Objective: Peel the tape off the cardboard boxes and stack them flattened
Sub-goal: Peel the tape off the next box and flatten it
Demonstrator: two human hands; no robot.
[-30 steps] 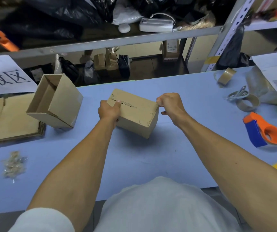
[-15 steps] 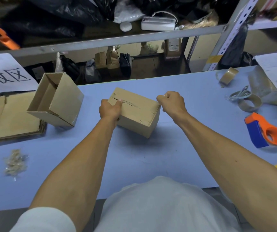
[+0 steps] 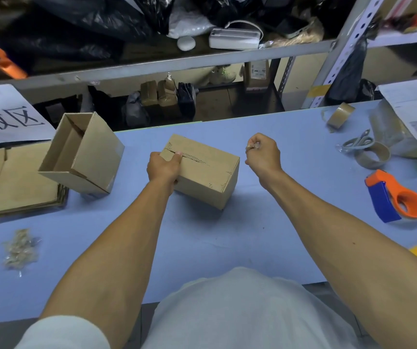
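A closed cardboard box [image 3: 207, 172] stands on the blue table [image 3: 202, 243], its top seam bare and torn. My left hand [image 3: 163, 167] grips the box's left end, thumb on the seam. My right hand [image 3: 262, 154] is off the box to its right, fingers closed on a crumpled bit of clear tape [image 3: 252, 146]. An open box [image 3: 84, 152] lies tipped on its side to the left. Flattened cardboard [image 3: 18, 180] is stacked at the far left.
A wad of peeled tape [image 3: 20, 248] lies at the front left. On the right are an orange and blue tape dispenser [image 3: 396, 197], tape rolls [image 3: 373, 154], scissors [image 3: 358, 142] and a brown tape roll [image 3: 339, 115]. Cluttered shelves stand behind the table.
My right hand has pulled away from the box's right end, moving right with the tape in its fingers. My left hand stays on the box.
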